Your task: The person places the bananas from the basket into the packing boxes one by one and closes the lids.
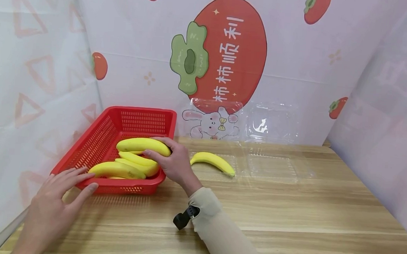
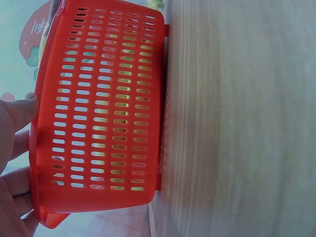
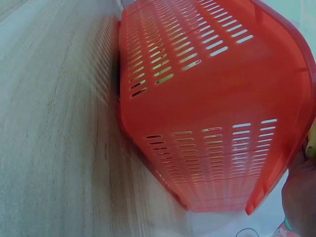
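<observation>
My right hand [image 1: 174, 160] grips a yellow banana [image 1: 142, 145] at its right end, thumb on the near side, over the right side of a red plastic basket [image 1: 170, 120]. Below it, several more bananas [image 1: 117, 170] lie inside the basket. At the basket's near left corner, my left hand [image 1: 54, 199] rests on the rim, its straight fingers reaching over the edge and the thumb apart. The left wrist view shows the thumb [image 2: 24, 108] at the rim, with the other fingertips hidden behind it. In the right wrist view the basket wall [image 3: 207, 108] hides most of the bananas.
Two clear plastic boxes stand right of the basket, their lids [image 1: 272, 124] raised against the back cloth. A single banana [image 1: 215, 161] lies at the left box. Patterned cloth [image 1: 301, 51] encloses the wooden table [image 1: 288, 227] behind and on both sides.
</observation>
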`<action>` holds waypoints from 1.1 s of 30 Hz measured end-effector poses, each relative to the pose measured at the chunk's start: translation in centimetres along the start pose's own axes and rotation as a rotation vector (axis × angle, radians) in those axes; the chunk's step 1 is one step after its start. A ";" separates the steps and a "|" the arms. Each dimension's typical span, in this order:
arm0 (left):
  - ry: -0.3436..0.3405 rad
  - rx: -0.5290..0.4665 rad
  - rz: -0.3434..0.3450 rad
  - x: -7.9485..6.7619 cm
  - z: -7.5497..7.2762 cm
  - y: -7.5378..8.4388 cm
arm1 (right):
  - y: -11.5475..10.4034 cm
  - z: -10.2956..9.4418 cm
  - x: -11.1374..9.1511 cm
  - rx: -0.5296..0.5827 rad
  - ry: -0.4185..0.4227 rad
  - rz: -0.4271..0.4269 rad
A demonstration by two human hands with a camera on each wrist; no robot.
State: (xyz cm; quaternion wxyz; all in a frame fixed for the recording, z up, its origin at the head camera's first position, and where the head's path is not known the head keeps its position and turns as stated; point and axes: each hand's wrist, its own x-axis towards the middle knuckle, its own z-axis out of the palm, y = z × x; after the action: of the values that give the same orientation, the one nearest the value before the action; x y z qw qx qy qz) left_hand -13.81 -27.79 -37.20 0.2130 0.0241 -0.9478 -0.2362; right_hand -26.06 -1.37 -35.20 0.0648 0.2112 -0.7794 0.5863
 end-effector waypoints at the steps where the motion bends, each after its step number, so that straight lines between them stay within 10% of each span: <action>1: 0.000 0.001 0.000 0.0 0.0 0.0 | 0.0 0.0 0.0 -0.002 0.000 -0.002; 33: -0.009 0.008 -0.018 0.0 0.1 0.0 | 0.9 -3.2 -0.7 -0.024 -0.011 -0.034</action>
State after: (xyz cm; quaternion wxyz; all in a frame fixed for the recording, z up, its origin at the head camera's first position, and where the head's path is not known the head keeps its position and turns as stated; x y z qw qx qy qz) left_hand -13.88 -27.78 -37.26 0.2063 0.0322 -0.9494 -0.2345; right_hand -26.28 2.02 -35.29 0.0732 0.2270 -0.7830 0.5745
